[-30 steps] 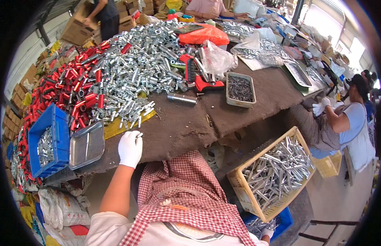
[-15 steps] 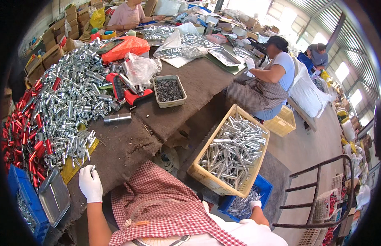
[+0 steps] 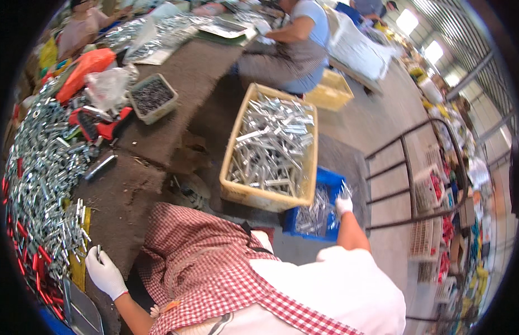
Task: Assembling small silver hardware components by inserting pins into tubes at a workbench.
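Note:
My left hand [image 3: 106,274], in a white glove, rests at the edge of the brown-covered bench. A small metal piece [image 3: 99,250] is pinched between its thumb and fingers. At my right side, my gloved right hand [image 3: 343,205] is closed on a bunch of thin metal pins [image 3: 346,191]. It is over the right side of a blue bin [image 3: 290,221], where more such pins [image 3: 314,215] lie. Beside the left hand are a heap of silvery metal tubes [image 3: 47,167] and a shallow metal tray [image 3: 83,307].
A yellow crate [image 3: 259,196] full of metal rods adjoins the blue bin. On the bench are a small tub of dark screws [image 3: 153,96] and a red-and-black tool [image 3: 97,125]. A seated co-worker [image 3: 293,50] works beyond. A black metal rail [image 3: 407,173] stands at right.
The view has swung right, shifting the scene leftward. My right hand has come up out of the blue bin with a bunch of pins. The left hand still pinches its metal piece at the bench edge.

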Demonstrator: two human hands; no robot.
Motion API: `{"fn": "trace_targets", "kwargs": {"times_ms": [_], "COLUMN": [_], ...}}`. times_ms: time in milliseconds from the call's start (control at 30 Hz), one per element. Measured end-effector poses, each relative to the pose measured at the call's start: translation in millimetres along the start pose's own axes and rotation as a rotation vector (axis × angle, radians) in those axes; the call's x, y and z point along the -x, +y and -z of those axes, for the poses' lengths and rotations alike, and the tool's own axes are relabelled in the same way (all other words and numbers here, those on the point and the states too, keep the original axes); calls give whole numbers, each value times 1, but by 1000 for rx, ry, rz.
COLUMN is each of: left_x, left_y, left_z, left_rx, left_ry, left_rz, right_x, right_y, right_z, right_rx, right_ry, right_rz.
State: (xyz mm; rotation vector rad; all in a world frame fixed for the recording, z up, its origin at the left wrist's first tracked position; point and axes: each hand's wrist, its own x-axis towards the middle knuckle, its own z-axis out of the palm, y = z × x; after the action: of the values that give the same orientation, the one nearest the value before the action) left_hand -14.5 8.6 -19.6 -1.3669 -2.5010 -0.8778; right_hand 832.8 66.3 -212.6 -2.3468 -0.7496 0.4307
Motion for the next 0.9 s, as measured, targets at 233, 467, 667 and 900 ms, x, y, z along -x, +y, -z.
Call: {"fn": "trace_targets", "kwargs": {"times_ms": [233,467,667,900], "left_x": [13,12,13,8], "left_y": [-9,-6,19,22], "left_z": [43,-10,23,16], "left_rx": [-53,163,12,27], "left_ry": [123,111,175,172], "left_rz": [-62,47,-7,-30], "right_x": [100,-68,-18,-64], "right_y": [-111,32,-3,11], "right_z": [-41,12,-41,-4], "right_rx": [-250,-597,-825,-736], "right_ry": [63,570,233,48], "right_rz": [61,29,-308,-382]}}
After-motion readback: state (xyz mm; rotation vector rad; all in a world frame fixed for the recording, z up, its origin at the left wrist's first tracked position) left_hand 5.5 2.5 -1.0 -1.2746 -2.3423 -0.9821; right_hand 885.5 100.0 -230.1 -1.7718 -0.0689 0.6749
